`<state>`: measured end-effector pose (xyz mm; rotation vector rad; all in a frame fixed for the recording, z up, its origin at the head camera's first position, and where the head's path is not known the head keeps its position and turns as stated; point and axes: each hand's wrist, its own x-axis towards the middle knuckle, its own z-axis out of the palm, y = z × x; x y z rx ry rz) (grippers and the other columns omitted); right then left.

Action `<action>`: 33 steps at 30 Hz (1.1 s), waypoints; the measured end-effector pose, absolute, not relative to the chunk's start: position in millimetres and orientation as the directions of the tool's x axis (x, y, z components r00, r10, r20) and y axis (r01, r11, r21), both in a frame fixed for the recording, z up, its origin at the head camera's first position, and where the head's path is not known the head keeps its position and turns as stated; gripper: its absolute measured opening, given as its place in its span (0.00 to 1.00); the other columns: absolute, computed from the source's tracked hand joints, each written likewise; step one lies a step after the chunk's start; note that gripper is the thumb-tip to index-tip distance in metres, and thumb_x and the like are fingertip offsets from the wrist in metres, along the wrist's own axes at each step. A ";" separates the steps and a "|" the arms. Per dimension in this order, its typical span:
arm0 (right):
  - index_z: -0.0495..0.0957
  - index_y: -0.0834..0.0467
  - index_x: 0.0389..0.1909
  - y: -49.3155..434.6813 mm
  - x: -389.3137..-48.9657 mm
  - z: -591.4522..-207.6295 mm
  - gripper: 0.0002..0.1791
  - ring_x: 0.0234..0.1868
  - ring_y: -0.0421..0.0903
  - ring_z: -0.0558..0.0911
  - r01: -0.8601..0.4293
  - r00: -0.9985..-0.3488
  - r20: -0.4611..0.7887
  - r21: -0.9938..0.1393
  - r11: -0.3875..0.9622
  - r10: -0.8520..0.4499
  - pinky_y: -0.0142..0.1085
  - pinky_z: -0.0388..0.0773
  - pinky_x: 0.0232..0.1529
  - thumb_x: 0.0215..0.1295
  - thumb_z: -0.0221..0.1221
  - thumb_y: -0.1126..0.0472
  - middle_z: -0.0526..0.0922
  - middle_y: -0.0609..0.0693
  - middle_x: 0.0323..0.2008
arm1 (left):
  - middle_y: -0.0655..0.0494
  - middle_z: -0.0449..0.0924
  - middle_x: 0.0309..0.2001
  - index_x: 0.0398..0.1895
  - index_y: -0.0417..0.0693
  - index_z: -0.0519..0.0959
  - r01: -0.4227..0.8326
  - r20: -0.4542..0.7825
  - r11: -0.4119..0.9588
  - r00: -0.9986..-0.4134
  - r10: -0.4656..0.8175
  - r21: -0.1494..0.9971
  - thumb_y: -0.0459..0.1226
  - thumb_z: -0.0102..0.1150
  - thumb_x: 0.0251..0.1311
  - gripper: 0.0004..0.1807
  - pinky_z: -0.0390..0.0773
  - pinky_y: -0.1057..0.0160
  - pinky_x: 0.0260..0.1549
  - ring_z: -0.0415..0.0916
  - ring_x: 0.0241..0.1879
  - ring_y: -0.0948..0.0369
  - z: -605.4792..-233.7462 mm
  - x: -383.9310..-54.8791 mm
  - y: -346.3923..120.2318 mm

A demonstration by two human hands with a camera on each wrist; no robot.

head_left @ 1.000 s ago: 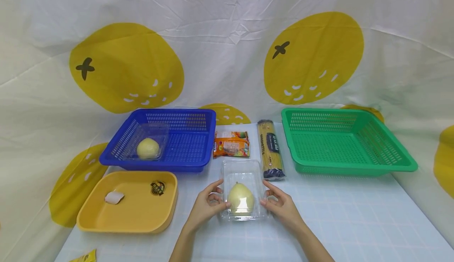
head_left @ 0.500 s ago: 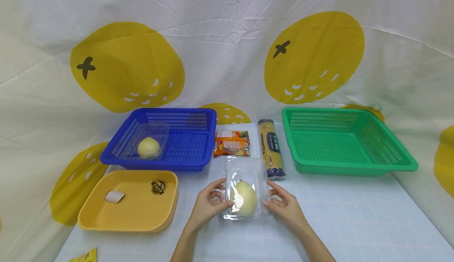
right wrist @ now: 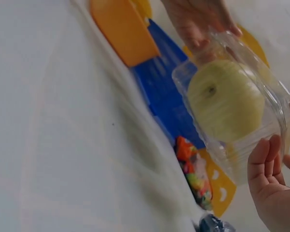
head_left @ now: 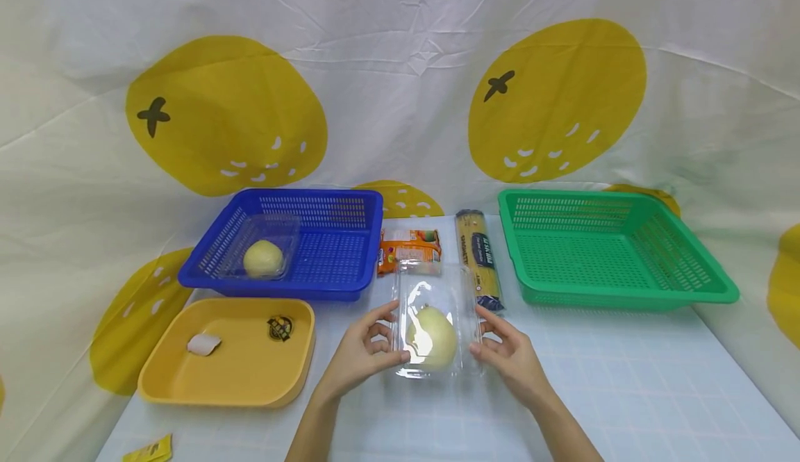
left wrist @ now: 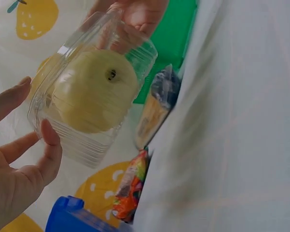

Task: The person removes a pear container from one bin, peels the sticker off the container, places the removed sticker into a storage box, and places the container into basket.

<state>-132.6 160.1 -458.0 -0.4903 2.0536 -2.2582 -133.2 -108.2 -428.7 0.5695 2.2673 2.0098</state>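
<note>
A clear plastic clamshell box with a round, pale yellow pear inside is held up between both hands, lid closed. My left hand pinches its left edge, thumb on the near side and fingers behind. On the opposite edge, my right hand pinches it the same way. Both wrist views show the box raised above the table, and the dark blossom end of the pear faces down through the plastic. In the right wrist view, curled fingers press the box's side.
Behind the box lie an orange snack packet and a spaghetti packet. A blue basket with another boxed pear stands left; a green basket right. A yellow tray holds a white scrap. A yellow sachet lies front left.
Both hands have raised the boxed pear and shifted it slightly right and away. It now overlaps the lower part of the orange packet in the head view.
</note>
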 end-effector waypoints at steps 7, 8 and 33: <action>0.57 0.75 0.64 157.7 -140.4 -441.8 0.33 0.28 0.35 0.77 -0.235 -0.931 0.251 -0.968 -0.092 -0.264 0.26 0.77 0.29 0.59 0.58 0.74 0.68 0.58 0.41 | 0.37 0.69 0.50 0.64 0.34 0.65 0.230 0.191 0.107 -0.938 0.288 0.967 0.29 0.71 0.44 0.40 0.78 0.71 0.35 0.70 0.37 0.58 -411.8 -139.5 -111.3; 0.57 0.75 0.64 156.9 -141.7 -439.3 0.33 0.28 0.35 0.77 -0.240 -0.931 0.254 -0.967 -0.085 -0.264 0.26 0.78 0.29 0.59 0.58 0.74 0.67 0.58 0.41 | 0.36 0.69 0.50 0.63 0.34 0.66 0.232 0.194 0.105 -0.939 0.284 0.967 0.29 0.71 0.44 0.40 0.78 0.71 0.35 0.70 0.37 0.58 -409.6 -140.6 -111.9; 0.59 0.67 0.67 118.7 -198.4 -395.3 0.35 0.29 0.38 0.79 -0.225 -0.928 0.241 -0.970 -0.089 -0.284 0.26 0.76 0.29 0.59 0.60 0.72 0.68 0.62 0.43 | 0.31 0.74 0.50 0.56 0.25 0.70 0.297 0.300 0.050 -0.951 -0.074 0.954 0.19 0.62 0.48 0.28 0.78 0.75 0.35 0.74 0.36 0.65 -377.8 -168.0 -126.2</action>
